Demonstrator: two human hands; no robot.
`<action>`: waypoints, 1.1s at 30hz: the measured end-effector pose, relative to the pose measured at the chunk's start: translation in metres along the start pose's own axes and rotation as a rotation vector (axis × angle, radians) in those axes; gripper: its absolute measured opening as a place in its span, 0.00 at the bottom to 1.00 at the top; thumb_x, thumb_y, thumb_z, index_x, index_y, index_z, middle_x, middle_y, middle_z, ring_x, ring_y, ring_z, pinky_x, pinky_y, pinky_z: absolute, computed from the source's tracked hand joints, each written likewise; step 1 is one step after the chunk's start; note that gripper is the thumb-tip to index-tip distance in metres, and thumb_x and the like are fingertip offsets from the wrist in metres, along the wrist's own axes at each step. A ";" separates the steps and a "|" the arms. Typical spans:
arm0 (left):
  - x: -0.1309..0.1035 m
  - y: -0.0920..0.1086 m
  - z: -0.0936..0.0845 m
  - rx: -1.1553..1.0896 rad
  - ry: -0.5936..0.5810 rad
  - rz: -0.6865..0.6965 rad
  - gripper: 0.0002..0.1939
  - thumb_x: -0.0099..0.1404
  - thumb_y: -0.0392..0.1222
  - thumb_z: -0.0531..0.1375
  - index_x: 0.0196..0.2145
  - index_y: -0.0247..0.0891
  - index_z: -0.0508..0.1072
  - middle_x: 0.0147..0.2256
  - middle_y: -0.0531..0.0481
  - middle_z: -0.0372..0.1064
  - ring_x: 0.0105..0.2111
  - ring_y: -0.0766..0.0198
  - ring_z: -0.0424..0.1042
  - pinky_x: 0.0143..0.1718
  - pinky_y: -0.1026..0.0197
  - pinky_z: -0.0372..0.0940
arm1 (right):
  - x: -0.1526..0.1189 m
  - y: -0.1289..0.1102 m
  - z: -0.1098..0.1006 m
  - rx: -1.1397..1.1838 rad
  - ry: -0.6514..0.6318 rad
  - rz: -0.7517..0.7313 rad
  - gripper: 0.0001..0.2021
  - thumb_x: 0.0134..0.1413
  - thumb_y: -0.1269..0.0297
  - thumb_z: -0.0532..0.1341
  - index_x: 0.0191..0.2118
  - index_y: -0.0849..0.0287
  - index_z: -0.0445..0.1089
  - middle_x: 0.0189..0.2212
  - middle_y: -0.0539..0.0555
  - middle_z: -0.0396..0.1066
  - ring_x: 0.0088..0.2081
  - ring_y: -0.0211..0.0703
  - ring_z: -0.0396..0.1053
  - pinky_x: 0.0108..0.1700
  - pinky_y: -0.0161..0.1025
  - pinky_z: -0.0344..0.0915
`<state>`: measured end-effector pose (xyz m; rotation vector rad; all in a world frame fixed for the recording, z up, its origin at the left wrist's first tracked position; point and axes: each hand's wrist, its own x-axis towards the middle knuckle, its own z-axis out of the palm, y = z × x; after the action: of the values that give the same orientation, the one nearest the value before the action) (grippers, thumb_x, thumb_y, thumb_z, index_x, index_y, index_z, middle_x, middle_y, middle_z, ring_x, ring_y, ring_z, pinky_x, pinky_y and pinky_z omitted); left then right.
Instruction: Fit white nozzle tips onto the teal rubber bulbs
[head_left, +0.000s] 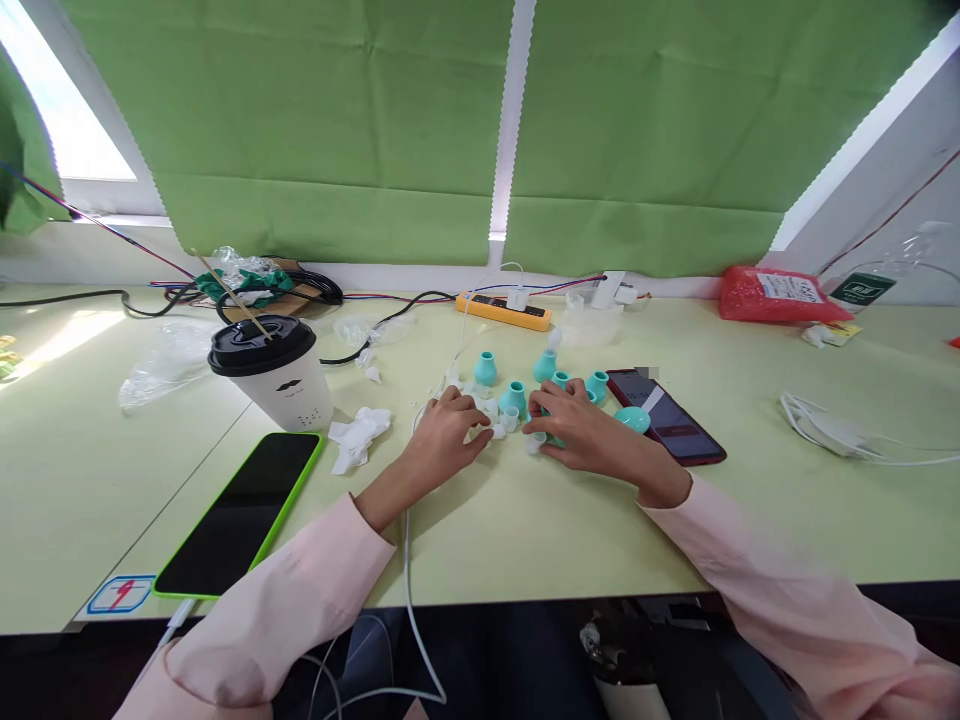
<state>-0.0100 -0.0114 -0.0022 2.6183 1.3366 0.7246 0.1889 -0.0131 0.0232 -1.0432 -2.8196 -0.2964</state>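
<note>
**Teal pieces [513,400] set within easy reach**

A pale table [570,530] is strewn with things, its middle apparently given over to small parts so that both hands can get at them. One lidded cup [285,390] is stood at the left, and one red package [769,295] is laid at the far right, seemingly out of the way. One orange power strip [502,311] is placed at the back, perhaps for the same reason. Two phones are laid flat: a green-edged phone [240,515] below the cup, a red-edged phone [679,425] just beyond the right hand [577,428].

The right hand is bent over some teal pieces, its thumb and fingers close about a translucent cap [534,443]. The left hand [448,430] is curled beside small whitish pieces [509,419]. Whether anything is gripped by either cannot be told.

At least six teal pieces are counted, between and beyond the hands, others being partly hidden. The whitish pieces overlap too much to be counted.
</note>
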 end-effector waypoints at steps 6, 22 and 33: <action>-0.002 0.009 -0.013 -0.547 0.044 -0.011 0.10 0.55 0.44 0.55 0.32 0.39 0.72 0.25 0.51 0.67 0.29 0.67 0.62 0.26 0.66 0.58 | -0.007 -0.012 0.003 0.394 0.275 0.004 0.10 0.43 0.58 0.59 0.26 0.61 0.67 0.25 0.53 0.62 0.27 0.37 0.60 0.30 0.36 0.55; -0.001 0.008 -0.014 -0.862 -0.163 -0.055 0.11 0.54 0.44 0.56 0.33 0.37 0.73 0.27 0.50 0.65 0.28 0.69 0.62 0.26 0.66 0.57 | -0.010 -0.034 0.017 0.871 0.496 0.222 0.06 0.38 0.64 0.62 0.25 0.60 0.67 0.20 0.50 0.64 0.21 0.34 0.64 0.20 0.32 0.65; -0.002 0.008 -0.011 -0.762 -0.113 0.012 0.11 0.54 0.43 0.56 0.34 0.38 0.73 0.24 0.51 0.62 0.27 0.69 0.61 0.28 0.65 0.58 | -0.009 -0.035 0.016 0.916 0.391 0.343 0.10 0.35 0.59 0.63 0.21 0.61 0.66 0.18 0.50 0.64 0.19 0.33 0.62 0.18 0.32 0.62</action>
<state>-0.0106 -0.0193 0.0091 2.0139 0.7888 0.8566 0.1720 -0.0412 0.0011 -1.0299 -1.9813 0.6807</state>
